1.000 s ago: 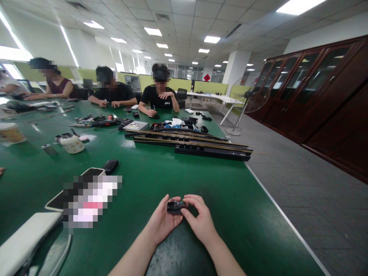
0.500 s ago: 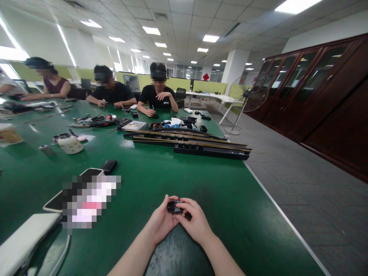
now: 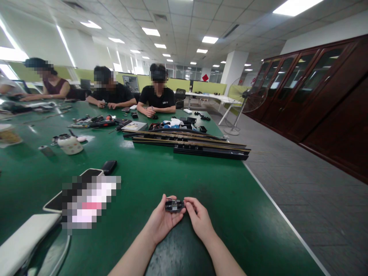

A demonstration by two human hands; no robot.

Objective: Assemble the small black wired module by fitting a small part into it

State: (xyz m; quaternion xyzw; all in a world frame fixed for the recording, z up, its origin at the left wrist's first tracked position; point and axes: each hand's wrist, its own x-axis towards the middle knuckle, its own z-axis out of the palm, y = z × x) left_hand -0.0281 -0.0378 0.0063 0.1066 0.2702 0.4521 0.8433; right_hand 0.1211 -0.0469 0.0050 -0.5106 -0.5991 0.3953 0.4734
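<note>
My left hand [image 3: 161, 221] holds a small black oval device [image 3: 174, 206] over the table, its palm turned up beneath and its thumb at the left end. The upper side of the device shows ridges and some grey inner parts, too small to make out. At its right end, my right hand [image 3: 199, 217] pinches the tip with thumb and forefinger. Whether a smaller piece sits in that pinch is hidden. Both hands are close above the green tabletop [image 3: 172, 172], near its front edge.
Black rails with thin brass-coloured rods [image 3: 189, 144] lie across the table ahead. Left are a phone [image 3: 73, 191], a white box [image 3: 25, 241], a cable and a patterned jar [image 3: 69, 143]. Several people sit beyond; a fan [image 3: 244, 94] stands right.
My right hand has moved off the top of the device to its right end, uncovering its upper side. Across the table, a person's raised hand has come down.
</note>
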